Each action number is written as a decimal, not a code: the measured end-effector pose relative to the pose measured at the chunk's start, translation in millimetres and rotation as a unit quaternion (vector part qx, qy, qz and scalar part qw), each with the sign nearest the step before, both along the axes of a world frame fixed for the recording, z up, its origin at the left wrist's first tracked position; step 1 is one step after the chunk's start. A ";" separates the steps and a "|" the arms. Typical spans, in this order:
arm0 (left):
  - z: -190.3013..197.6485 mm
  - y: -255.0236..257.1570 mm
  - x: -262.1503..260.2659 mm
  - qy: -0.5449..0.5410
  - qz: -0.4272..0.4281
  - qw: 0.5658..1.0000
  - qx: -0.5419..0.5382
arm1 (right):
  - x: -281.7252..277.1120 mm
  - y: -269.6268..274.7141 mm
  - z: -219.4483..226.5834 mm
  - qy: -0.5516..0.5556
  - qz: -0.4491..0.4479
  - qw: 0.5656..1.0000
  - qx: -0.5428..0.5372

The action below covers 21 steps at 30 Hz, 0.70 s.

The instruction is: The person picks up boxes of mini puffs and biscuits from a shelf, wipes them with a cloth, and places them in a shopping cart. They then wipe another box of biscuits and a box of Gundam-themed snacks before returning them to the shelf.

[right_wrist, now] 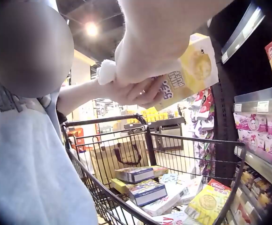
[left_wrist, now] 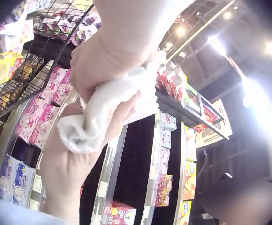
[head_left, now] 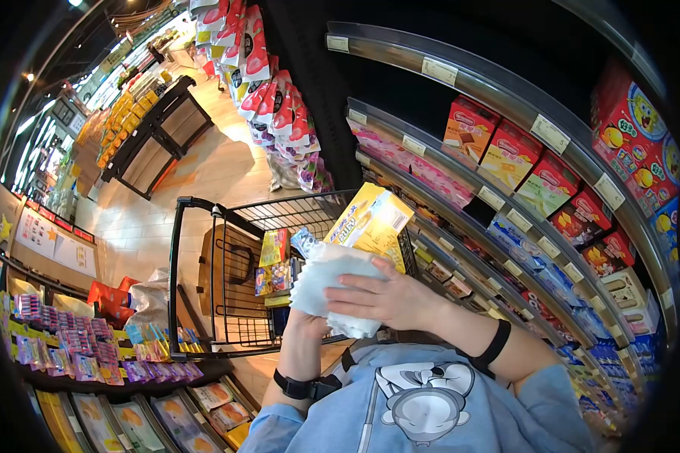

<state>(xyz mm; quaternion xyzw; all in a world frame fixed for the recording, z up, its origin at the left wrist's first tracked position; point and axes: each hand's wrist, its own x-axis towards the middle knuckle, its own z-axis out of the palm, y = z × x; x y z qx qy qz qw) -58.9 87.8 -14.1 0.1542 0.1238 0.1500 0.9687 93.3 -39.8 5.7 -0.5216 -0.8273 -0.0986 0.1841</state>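
Note:
My right hand [head_left: 363, 298] lies over a pale cloth [head_left: 329, 264] with a wavy edge, fingers spread across it. Beneath it my left hand [head_left: 307, 323] grips the cloth, its fingers mostly hidden. In the left wrist view the cloth [left_wrist: 86, 126] bunches softly, and the right hand [left_wrist: 72, 157] holds it between thumb and fingers. Past the hands a yellow mini puff box [head_left: 378, 219] juts out. In the right wrist view this box [right_wrist: 187, 75] is high above the cart, beside the fingertips [right_wrist: 143, 91]; I cannot tell which hand supports it.
Below the hands stands a black wire shopping cart [right_wrist: 150, 136] with several snack boxes [right_wrist: 147, 190] inside. Shelves of boxed snacks [head_left: 540, 170] run along the right. Hanging snack bags [head_left: 279, 98] mark the shelf end. A low display [head_left: 68, 343] stands at the left.

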 end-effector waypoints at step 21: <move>20.6 -9.4 8.3 0.202 0.053 0.948 0.241 | 53.7 -6.0 14.1 0.879 -0.149 0.447 -0.078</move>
